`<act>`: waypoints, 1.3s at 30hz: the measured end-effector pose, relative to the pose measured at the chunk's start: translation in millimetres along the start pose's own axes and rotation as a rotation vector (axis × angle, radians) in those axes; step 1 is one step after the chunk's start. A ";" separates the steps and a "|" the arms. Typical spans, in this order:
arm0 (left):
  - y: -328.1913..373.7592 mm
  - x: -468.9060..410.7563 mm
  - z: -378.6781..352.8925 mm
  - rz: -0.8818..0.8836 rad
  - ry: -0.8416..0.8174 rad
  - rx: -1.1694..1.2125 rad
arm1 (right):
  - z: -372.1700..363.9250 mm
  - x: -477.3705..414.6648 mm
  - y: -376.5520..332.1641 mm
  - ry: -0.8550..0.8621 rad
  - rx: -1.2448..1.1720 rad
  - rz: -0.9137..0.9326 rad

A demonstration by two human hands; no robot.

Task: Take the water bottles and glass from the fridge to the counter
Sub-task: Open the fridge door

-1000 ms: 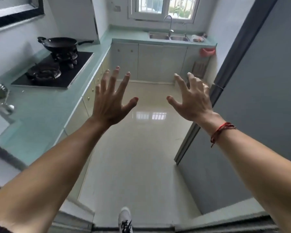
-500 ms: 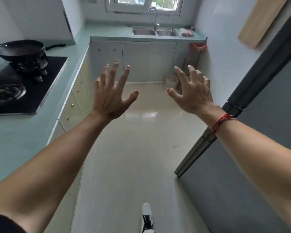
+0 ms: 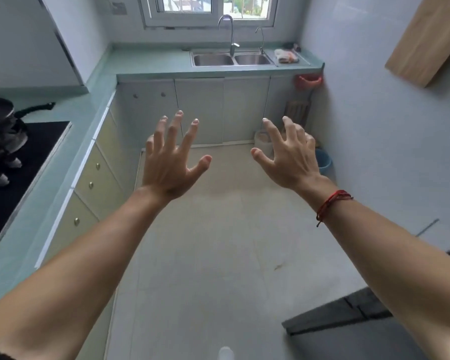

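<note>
Bare left hand [image 3: 170,165] and right hand [image 3: 289,159], fingers splayed wide, hold nothing. Bottles and glass are unseen, presumably slick and the glass fragile, so wrap fingers mid-body.

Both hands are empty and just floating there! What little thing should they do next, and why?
Probably turn right and bring the right hand toward the grey fridge. It and the left hand are spread open over the floor, holding nothing. No bottles or glass show anywhere, and the fridge sits only at the lower right edge of the view.
</note>
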State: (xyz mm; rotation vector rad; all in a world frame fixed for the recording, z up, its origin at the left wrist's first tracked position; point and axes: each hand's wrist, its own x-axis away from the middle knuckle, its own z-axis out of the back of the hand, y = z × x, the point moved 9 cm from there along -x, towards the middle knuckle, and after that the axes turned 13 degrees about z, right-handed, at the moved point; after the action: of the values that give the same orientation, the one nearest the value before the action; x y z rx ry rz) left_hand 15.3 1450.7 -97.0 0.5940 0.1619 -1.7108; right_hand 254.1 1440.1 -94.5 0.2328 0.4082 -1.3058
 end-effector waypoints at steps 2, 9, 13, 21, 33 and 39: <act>-0.2 -28.1 -23.3 -0.014 -0.004 0.009 | -17.6 -25.3 15.7 -0.008 0.000 -0.008; -9.3 -126.3 -106.6 -0.058 -0.044 0.054 | -80.5 -100.8 67.8 -0.045 0.010 -0.106; -12.3 -193.8 -148.0 -0.114 -0.051 0.112 | -106.2 -152.7 95.7 -0.050 0.048 -0.163; -7.0 -316.5 -227.1 -0.244 -0.144 0.181 | -147.6 -222.6 158.1 -0.067 0.106 -0.348; 89.1 -434.9 -336.0 -0.450 -0.251 0.284 | -184.3 -269.9 285.2 -0.065 0.162 -0.564; 185.4 -500.1 -386.6 -0.582 -0.296 0.317 | -180.5 -273.0 385.3 -0.042 0.186 -0.724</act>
State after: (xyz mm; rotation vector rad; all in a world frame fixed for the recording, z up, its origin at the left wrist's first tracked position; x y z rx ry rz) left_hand 361.8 2008.0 -154.4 0.5452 -0.1698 -2.3953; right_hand 541.3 1849.6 -167.5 0.2202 0.3457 -2.0617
